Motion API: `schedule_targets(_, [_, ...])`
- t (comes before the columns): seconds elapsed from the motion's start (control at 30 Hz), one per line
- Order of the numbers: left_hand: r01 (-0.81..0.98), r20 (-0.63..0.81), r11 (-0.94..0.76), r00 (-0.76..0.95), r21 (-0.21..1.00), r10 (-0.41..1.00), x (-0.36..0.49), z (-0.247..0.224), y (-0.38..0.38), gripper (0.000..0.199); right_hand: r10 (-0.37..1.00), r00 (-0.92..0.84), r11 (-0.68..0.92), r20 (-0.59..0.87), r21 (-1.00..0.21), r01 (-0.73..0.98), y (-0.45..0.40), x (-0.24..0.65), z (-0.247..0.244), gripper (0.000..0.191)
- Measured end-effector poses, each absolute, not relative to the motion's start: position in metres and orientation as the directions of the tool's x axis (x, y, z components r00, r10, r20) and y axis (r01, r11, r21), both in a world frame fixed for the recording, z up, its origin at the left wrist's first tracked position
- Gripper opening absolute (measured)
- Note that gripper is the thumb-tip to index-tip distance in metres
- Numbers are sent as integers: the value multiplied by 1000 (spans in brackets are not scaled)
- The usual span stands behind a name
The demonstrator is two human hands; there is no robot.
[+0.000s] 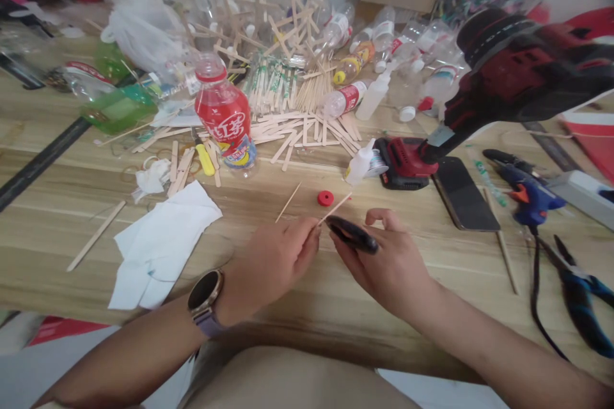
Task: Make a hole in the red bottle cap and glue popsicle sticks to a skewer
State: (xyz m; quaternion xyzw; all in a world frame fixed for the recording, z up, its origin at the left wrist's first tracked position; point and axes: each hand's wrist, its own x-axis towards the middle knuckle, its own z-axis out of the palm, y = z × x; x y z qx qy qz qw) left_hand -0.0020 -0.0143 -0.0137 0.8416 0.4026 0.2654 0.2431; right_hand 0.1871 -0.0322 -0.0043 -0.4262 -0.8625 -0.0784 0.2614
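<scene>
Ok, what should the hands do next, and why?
I'd probably steady the thin wooden stick in the left hand before working the black tool in the right hand: the stick's far end juts free, and the tool is close beside it, though whether they touch is unclear.

- Left hand (278,252): fingers pinching a thin wooden stick (336,206)
- Right hand (396,259): holding a black-handled tool (355,235)
- Red disc (325,197): on the table (249,217), near the stick
</scene>
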Motion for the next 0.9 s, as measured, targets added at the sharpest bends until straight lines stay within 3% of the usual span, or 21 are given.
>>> schedule_targets(0.1, [342, 2, -198, 495, 919, 869, 0, -5, -13, 26, 658, -522, 642, 542, -43, 765, -33, 190, -4, 16])
schedule_targets(0.17, [130, -147, 89, 563, 988, 813, 1, -2, -11, 34, 644, -538, 660, 544, -41, 750, -34, 190, 1, 21])
schedule_targets(0.27, [-152, -279, 544, 727, 825, 627, 2, -1, -8, 33, 627, -556, 682, 545, -41, 730, -35, 191, 4, 24])
schedule_targets(0.37, [-323, -248, 725, 791, 608, 560, -1, -1, -3, 25, 648, -498, 657, 577, -92, 748, -36, 192, -2, 17])
schedule_targets(0.43, [-430, -197, 706, 759, 563, 620, -4, 0, 0, 22, 649, -463, 644, 604, -113, 756, -39, 193, -8, 15])
schedule_targets(0.5, [-481, -175, 611, 678, 629, 714, -7, 1, 1, 23, 654, -449, 648, 609, -145, 748, -42, 194, -10, 16])
schedule_targets(0.57, [-354, -162, 431, 586, 830, 794, -7, 2, 0, 25, 686, -426, 634, 590, -198, 747, -44, 194, -7, 12])
schedule_targets(0.63, [-71, -124, 186, 514, 980, 849, -5, 1, -4, 26, 750, -383, 579, 539, -256, 774, -46, 194, 0, 7])
schedule_targets(0.73, [264, -26, -107, 455, 959, 890, -3, 0, -12, 29, 821, -352, 508, 451, -295, 809, -45, 192, 11, 17])
schedule_targets(0.9, [405, 63, -271, 458, 873, 887, -1, -3, -16, 28, 750, -397, 571, 529, -217, 791, -41, 188, 11, 13])
